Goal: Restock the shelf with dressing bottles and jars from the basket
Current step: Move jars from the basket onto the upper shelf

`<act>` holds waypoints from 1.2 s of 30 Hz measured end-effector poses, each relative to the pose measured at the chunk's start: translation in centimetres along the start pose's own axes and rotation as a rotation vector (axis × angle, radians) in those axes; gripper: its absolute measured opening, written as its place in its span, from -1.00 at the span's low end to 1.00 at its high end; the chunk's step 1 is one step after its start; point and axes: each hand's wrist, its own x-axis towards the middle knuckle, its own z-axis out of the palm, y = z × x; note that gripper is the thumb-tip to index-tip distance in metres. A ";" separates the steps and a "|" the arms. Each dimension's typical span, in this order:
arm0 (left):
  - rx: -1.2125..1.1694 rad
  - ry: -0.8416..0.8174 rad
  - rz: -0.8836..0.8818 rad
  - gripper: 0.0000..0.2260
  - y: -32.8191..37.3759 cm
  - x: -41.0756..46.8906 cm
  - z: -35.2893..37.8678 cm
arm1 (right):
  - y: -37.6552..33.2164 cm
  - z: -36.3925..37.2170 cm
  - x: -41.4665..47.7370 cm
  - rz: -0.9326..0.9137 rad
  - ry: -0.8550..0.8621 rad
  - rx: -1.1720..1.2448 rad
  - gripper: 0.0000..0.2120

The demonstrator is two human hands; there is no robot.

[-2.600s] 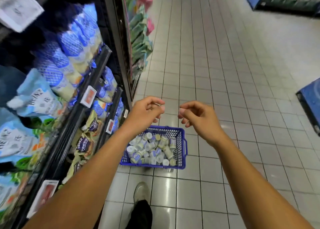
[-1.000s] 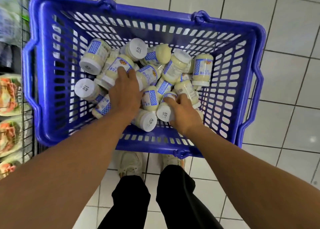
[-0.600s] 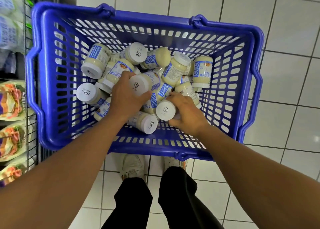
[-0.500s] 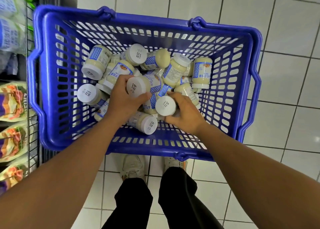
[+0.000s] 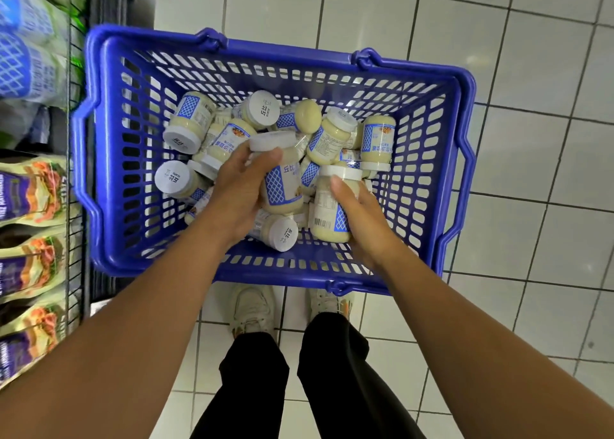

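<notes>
Blue plastic slotted basket (image 5: 285, 48) sits on white tile floor (image 5: 531, 172), holding a heap of cream-filled glass jars (image 5: 196, 119) with white lids and blue-lattice labels, lying every which way. Left hand (image 5: 239, 189) wraps fingers and thumb round one jar (image 5: 285, 186), long axis running near-to-far, lid toward the basket's far wall. Right hand (image 5: 365, 219) grips a second jar (image 5: 329, 212), thumb on its neck, same axis, lid also pointing away, barcode facing up. Both jars are over the heap, inside the basket, just beside each other. Wire shelf (image 5: 74, 139) with printed pouches (image 5: 30, 189) at left.
</notes>
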 end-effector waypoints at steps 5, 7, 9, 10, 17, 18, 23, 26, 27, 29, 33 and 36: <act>0.013 0.027 -0.067 -0.69 1.6 -2.5 2.4 | -2.3 1.3 -2.9 0.008 -0.028 0.177 -0.55; 0.026 0.055 -0.099 -0.71 2.3 -3.6 2.9 | -3.4 1.6 -4.3 0.027 -0.043 0.259 -0.65; 0.031 0.053 -0.144 -0.71 3.2 -4.8 3.4 | -4.3 1.8 -5.9 0.014 -0.040 0.270 -0.63; 0.031 0.042 -0.153 -0.70 3.8 -5.5 3.5 | -4.8 1.9 -6.7 -0.005 -0.043 0.259 -0.62; 0.104 -0.080 -0.072 -0.76 8.0 -11.2 4.9 | -7.5 3.4 -13.3 -0.158 -0.057 0.217 -0.52; 0.116 -0.099 -0.061 -0.75 8.6 -12.1 5.1 | -7.9 3.6 -14.3 -0.173 -0.051 0.219 -0.51; 0.123 -0.123 -0.016 -0.86 11.9 -17.0 6.4 | -9.5 4.8 -19.5 -0.245 0.000 0.245 -0.42; 0.114 -0.110 -0.008 -0.77 13.6 -20.3 7.4 | -10.5 5.6 -22.8 -0.294 0.061 0.192 -0.48; 0.116 -0.119 -0.001 -0.73 14.2 -21.5 7.7 | -10.8 6.0 -23.9 -0.305 0.072 0.175 -0.51; 0.114 -0.137 0.025 -0.71 15.6 -24.0 8.7 | -11.6 6.4 -26.4 -0.317 0.062 0.177 -0.52; 0.102 -0.076 0.047 -0.90 18.0 -28.8 9.9 | -13.8 6.9 -31.7 -0.309 -0.071 0.300 -0.67; 0.051 -0.065 0.068 -0.91 19.8 -32.3 10.8 | -15.4 6.6 -35.0 -0.346 -0.122 0.247 -0.60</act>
